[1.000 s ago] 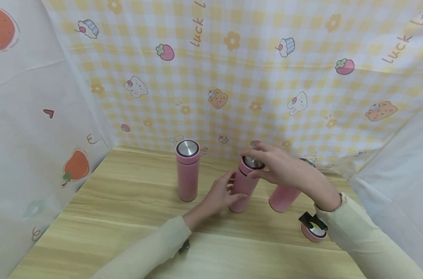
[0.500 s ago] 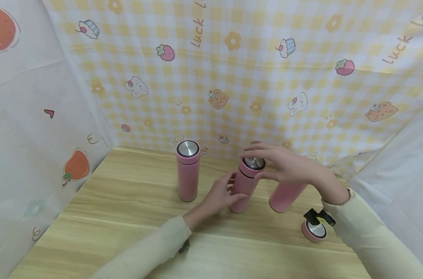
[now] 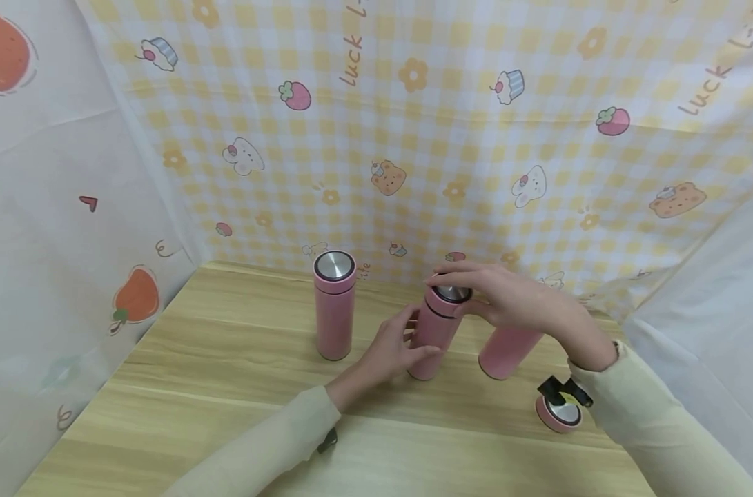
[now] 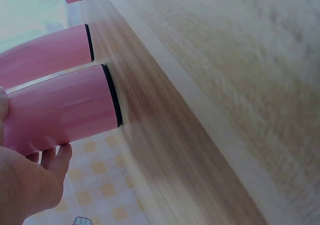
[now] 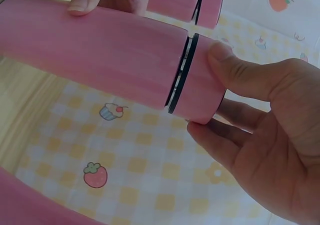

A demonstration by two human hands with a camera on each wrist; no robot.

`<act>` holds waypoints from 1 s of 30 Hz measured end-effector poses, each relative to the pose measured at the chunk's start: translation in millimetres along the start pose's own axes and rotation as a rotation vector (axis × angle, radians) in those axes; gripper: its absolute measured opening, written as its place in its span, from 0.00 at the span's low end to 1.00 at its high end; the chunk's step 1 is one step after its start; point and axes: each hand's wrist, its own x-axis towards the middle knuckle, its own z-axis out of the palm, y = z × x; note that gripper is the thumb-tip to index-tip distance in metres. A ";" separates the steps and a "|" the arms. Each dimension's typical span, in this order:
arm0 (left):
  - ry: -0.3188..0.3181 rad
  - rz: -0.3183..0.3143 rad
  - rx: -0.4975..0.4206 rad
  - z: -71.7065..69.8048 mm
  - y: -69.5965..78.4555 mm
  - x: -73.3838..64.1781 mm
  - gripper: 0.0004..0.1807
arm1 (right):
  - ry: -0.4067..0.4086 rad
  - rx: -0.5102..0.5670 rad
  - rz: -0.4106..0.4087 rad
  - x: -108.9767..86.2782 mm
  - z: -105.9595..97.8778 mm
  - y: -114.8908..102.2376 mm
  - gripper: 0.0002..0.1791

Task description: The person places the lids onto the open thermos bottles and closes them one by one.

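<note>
A pink thermos (image 3: pixel 438 328) stands on the wooden table between my two hands. My left hand (image 3: pixel 390 346) grips its lower body, thumb in front and fingers behind. Up top, my right hand (image 3: pixel 513 295) holds the steel-topped lid (image 5: pixel 202 80) between thumb and fingers. In the right wrist view a narrow gap with a dark ring shows between that lid and the body (image 5: pixel 115 57). A second thermos (image 3: pixel 506 353) is just to the right, its top hidden behind my right hand. Near my right sleeve, a loose pink lid (image 3: pixel 558 417) lies steel side up.
Farther left, another pink thermos (image 3: pixel 335 317) stands upright with its lid on. A yellow checked cloth (image 3: pixel 326 172) hangs behind the table (image 3: pixel 246 359), and white printed cloths close off both sides. A small black device (image 3: pixel 565 392) sits at my right cuff.
My right hand shifts slightly right, then back a little, its fingers moving round the lid. The left hand and the thermos it holds stay in place.
</note>
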 end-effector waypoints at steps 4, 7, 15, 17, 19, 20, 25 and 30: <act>-0.003 0.003 0.000 -0.3 -0.4 0.2 0.34 | 0.027 -0.019 -0.005 0.3 2.5 -1.2 0.33; -0.003 0.004 -0.002 -0.3 -0.7 0.1 0.33 | 0.044 -0.044 -0.008 0.8 4.7 -2.0 0.31; -0.001 -0.009 -0.005 0.3 0.3 -0.1 0.33 | 0.065 -0.103 0.030 1.6 6.9 -8.2 0.30; 0.000 -0.011 -0.006 0.2 0.7 -0.4 0.33 | 0.073 -0.123 0.041 1.7 7.7 -9.3 0.30; 0.000 -0.011 -0.009 0.0 0.8 -0.5 0.33 | 0.087 -0.141 0.041 1.9 9.0 -9.7 0.30; 0.000 -0.013 -0.010 -0.2 0.6 -0.5 0.33 | 0.094 -0.149 0.038 1.9 9.7 -9.6 0.30; 0.001 0.000 -0.013 -0.2 -1.2 -0.2 0.33 | 0.114 -0.174 0.029 1.1 11.6 -8.3 0.30; 0.002 0.002 -0.013 -0.1 -1.4 -0.2 0.34 | 0.110 -0.163 0.012 -1.2 11.8 -3.6 0.32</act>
